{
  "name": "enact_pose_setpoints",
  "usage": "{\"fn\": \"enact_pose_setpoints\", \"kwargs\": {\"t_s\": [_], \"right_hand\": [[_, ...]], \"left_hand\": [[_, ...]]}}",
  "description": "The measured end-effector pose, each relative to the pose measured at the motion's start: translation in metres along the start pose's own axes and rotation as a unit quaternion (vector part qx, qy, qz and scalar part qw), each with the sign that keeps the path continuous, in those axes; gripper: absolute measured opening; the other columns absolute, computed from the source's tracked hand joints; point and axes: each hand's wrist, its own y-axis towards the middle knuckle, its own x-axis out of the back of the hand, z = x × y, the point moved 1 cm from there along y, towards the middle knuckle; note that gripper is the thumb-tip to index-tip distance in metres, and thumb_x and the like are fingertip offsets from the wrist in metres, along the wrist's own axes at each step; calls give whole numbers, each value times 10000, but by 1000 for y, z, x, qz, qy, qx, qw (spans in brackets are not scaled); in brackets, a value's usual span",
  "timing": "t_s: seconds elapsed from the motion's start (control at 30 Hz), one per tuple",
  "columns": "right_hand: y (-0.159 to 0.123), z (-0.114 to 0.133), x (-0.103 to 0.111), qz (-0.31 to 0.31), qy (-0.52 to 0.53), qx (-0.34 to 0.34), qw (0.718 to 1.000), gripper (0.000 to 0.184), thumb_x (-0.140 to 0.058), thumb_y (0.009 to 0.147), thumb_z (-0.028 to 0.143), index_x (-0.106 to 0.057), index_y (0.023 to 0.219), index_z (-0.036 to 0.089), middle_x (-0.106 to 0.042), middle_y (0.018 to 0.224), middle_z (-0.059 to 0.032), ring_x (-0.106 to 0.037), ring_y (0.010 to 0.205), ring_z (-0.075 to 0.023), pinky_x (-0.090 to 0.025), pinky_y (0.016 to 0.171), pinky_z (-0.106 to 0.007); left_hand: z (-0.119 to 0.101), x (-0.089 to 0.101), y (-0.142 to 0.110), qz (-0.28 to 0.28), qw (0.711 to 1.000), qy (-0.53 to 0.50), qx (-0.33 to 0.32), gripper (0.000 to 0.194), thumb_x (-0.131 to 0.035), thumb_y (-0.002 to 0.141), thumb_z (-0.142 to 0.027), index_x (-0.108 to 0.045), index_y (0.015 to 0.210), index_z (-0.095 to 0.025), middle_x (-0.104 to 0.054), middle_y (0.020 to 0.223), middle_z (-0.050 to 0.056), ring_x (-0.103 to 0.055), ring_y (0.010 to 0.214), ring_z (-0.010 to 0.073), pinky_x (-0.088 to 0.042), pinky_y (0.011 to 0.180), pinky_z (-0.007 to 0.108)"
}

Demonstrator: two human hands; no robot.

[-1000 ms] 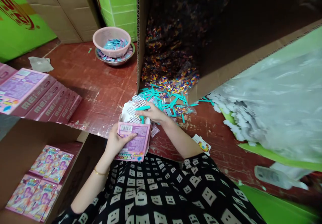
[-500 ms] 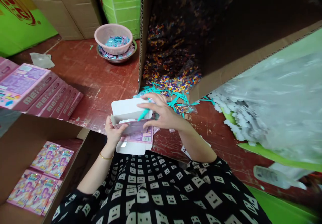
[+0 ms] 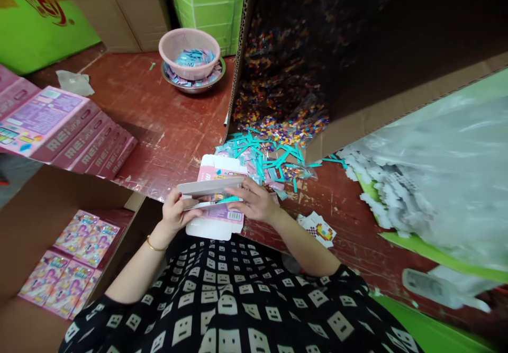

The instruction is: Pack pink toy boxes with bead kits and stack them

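I hold a small pink toy box flat in front of my lap with both hands. My left hand grips its left end, fingers curled over the near edge. My right hand presses on the right end, fingers over the lid flap; a teal plastic stick shows under them at the box's mouth. White flaps stick out at the far and near sides. Just beyond the box lies a heap of teal sticks and bead bags on the red floor.
A big cardboard carton on its side spills coloured bead bags. A pink basket in a metal bowl stands at the back. Stacked pink boxes lie left; an open carton with packed boxes sits lower left. Bagged white grids fill the right.
The box, upright with white grids and a teal stick going in, was tipped flat; its lid flap has come down over the opening under my right hand.
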Motion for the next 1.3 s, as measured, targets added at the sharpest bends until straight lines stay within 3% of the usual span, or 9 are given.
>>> {"fn": "enact_pose_setpoints", "kwargs": {"t_s": [0.1,0.23,0.3,0.4,0.5,0.67,1.0,1.17,1.3], "right_hand": [[0,2,0,23,-43,43,998,347,-640,923,349,-598,1245,226,-482,1378,-136,-544,1272,-232,-571,981,-385],[-4,2,1,-31,-61,93,993,303,-658,898,179,-594,1186,251,-531,1376,-97,-516,1323,-238,-570,989,-434],[-7,2,2,-48,-37,127,990,329,-646,887,125,-582,1179,262,-555,1364,-83,-493,1352,-259,-565,988,-478],[-4,5,5,-22,-34,136,990,346,-713,870,274,-601,1192,215,-632,1206,-110,-527,1319,-286,-576,971,-470],[5,13,12,24,-33,78,996,403,-711,871,377,-627,1213,183,-650,1150,-131,-597,1227,-259,-589,942,-419],[18,30,18,74,11,-32,997,271,-633,933,275,-660,1200,238,-632,1309,-101,-580,1249,-211,-535,1013,-442],[23,30,19,60,59,-71,994,261,-574,963,186,-681,1191,256,-696,1223,-57,-650,1147,-150,-561,975,-364],[12,19,15,84,19,2,996,290,-613,950,262,-650,1235,228,-600,1374,-114,-554,1292,-208,-507,1044,-458],[8,9,7,52,65,30,996,379,-621,934,194,-599,1311,227,-543,1434,-125,-489,1358,-221,-492,1067,-464]], "left_hand": [[-8,-1,0,-12,1000,-16,5,178,-611,947,-358,-586,1083,-247,-629,1109,86,-671,969,215,-592,755,335],[-12,-3,1,-102,993,-63,-9,712,-729,851,-154,-325,1395,-372,-653,1131,24,-688,947,181,-618,811,386],[-11,0,2,-70,996,-55,-10,577,-708,876,-181,-434,1356,-343,-659,1066,26,-683,954,188,-619,823,387],[-12,12,7,26,999,-24,-24,287,-693,899,-318,-630,1164,-228,-659,1017,69,-680,982,223,-620,834,389],[-17,24,17,71,997,-27,-19,355,-722,862,-399,-644,1125,-173,-667,1065,104,-684,980,229,-620,831,385],[-29,31,30,129,989,-47,55,332,-729,873,-262,-638,1180,-174,-682,1134,127,-677,1011,221,-596,849,379],[-32,30,27,103,991,-61,57,289,-636,933,-172,-650,1220,-194,-727,1081,102,-700,971,186,-590,838,323],[-17,26,7,122,992,-29,-31,300,-578,970,-257,-623,1265,-225,-651,1251,137,-663,1091,231,-595,858,374],[-5,9,-9,71,997,-14,-25,344,-611,949,-263,-567,1290,-272,-628,1238,121,-664,1065,219,-601,806,351]]}}
